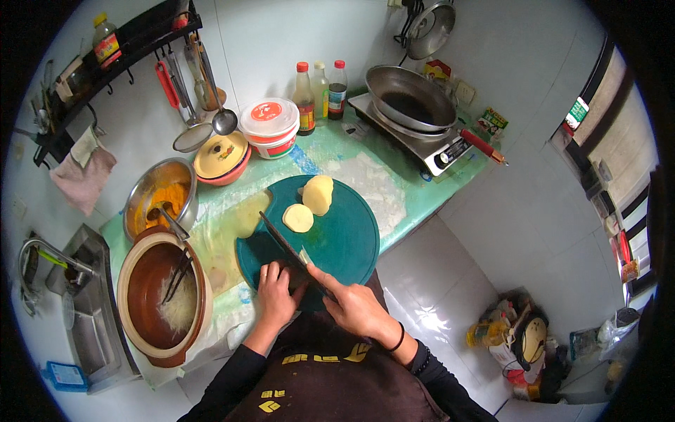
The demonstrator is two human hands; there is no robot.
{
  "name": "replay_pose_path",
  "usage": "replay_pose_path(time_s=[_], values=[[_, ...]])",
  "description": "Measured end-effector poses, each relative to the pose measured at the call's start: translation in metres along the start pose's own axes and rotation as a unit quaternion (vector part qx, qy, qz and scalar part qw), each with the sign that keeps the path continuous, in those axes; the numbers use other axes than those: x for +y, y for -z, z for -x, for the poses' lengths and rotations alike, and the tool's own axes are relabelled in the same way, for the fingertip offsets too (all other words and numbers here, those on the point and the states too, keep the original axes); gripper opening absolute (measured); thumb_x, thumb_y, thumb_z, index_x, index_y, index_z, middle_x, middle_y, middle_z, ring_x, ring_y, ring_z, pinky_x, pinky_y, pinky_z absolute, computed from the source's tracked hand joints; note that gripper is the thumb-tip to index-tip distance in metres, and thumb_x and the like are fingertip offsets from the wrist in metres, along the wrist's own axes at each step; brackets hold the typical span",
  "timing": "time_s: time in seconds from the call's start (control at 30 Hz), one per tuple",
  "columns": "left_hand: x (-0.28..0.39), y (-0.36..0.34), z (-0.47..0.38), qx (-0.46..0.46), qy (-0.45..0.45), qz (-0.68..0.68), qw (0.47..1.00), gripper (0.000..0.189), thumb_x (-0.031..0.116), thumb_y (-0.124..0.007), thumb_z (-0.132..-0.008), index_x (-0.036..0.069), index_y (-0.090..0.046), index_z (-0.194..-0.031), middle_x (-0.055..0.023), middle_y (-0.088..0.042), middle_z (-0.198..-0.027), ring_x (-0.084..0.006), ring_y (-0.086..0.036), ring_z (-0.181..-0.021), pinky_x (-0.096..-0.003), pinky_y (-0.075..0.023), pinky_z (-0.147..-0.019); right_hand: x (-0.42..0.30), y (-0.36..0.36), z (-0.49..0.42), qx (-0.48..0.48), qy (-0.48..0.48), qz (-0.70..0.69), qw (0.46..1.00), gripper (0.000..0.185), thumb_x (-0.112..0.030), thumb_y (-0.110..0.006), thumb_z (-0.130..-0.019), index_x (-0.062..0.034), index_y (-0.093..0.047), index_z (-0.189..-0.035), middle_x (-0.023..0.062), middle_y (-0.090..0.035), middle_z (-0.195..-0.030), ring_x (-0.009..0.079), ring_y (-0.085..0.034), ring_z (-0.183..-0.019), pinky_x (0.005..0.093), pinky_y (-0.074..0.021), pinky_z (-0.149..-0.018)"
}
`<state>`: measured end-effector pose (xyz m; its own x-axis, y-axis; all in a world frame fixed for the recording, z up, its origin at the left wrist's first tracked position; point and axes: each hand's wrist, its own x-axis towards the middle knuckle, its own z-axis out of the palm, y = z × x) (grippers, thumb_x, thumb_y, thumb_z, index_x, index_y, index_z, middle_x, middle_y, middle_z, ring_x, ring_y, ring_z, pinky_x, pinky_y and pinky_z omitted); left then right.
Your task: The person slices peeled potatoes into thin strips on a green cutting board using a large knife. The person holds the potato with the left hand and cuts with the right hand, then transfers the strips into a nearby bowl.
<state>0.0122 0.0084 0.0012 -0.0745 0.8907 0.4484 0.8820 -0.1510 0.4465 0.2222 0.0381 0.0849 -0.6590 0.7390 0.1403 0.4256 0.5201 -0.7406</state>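
Observation:
My right hand (358, 308) grips a kitchen knife (285, 242) by its handle, the dark blade upright on a round green cutting board (348, 248). My left hand (277, 293) rests with bent fingers on the board, left of the blade; whatever lies under them is hidden. Thin pale slivers (305, 256) stand against the blade's right side. Farther back on the board are a peeled potato piece (318, 195) and a flat round potato slice (298, 218). To the left, a brown clay pot (142, 295) holds pale shreds (182, 308) and dark chopsticks (176, 277).
Behind the pot sits a steel bowl (138, 192) with orange mash and a spoon. A lidded bowl (220, 153), plastic tubs (270, 129) and sauce bottles (304, 100) line the wall. A frying pan (411, 97) tops the cooktop (437, 153). A sink (95, 337) is far left.

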Motion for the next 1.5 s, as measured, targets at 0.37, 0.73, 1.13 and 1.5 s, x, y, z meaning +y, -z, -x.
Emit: replay_pose_path(time_s=[0.37,0.73,1.13,1.5], values=[[0.0044,0.0034,-0.0016,0.001,0.009,-0.002,1.000,0.037,0.016,-0.084,-0.078,0.002,-0.067,-0.107,-0.0152,-0.060,-0.115,-0.0394,-0.054,-0.109,-0.0482,-0.0479,-0.093,-0.0015,0.0014,-0.0004,0.003,-0.015,0.001,1.000,0.078,-0.006,-0.064,-0.090,-0.0181,-0.036,-0.162,0.0248,-0.067,-0.073,0.0443,-0.068,-0.069,0.0543,-0.0545,-0.065],[-0.0002,0.0009,0.0004,-0.009,0.013,0.003,1.000,0.036,0.017,-0.084,-0.078,0.001,-0.067,-0.107,-0.0171,-0.060,-0.115,-0.0408,-0.054,-0.109,-0.0488,-0.0479,-0.093,-0.0079,0.0047,0.0011,-0.049,-0.058,0.013,0.997,0.078,-0.005,-0.063,-0.091,-0.0178,-0.034,-0.163,0.0276,-0.069,-0.085,0.0471,-0.068,-0.077,0.0530,-0.0549,-0.071],[0.0019,0.0027,-0.0012,0.001,0.014,0.013,1.000,0.031,0.019,-0.081,-0.083,0.001,-0.068,-0.104,-0.0153,-0.061,-0.113,-0.0399,-0.055,-0.107,-0.0489,-0.0491,-0.090,-0.0017,-0.0023,0.0016,-0.002,-0.011,0.017,1.000,0.076,-0.007,-0.063,-0.091,-0.0184,-0.037,-0.162,0.0245,-0.064,-0.069,0.0443,-0.065,-0.064,0.0549,-0.0533,-0.063],[0.0019,0.0030,0.0008,0.004,0.012,0.012,1.000,0.032,0.020,-0.081,-0.083,0.001,-0.068,-0.105,-0.0160,-0.061,-0.114,-0.0401,-0.055,-0.107,-0.0488,-0.0489,-0.091,-0.0007,-0.0044,0.0022,0.007,0.004,0.033,0.999,0.077,-0.008,-0.063,-0.090,-0.0201,-0.038,-0.162,0.0247,-0.065,-0.070,0.0446,-0.067,-0.065,0.0551,-0.0556,-0.064]])
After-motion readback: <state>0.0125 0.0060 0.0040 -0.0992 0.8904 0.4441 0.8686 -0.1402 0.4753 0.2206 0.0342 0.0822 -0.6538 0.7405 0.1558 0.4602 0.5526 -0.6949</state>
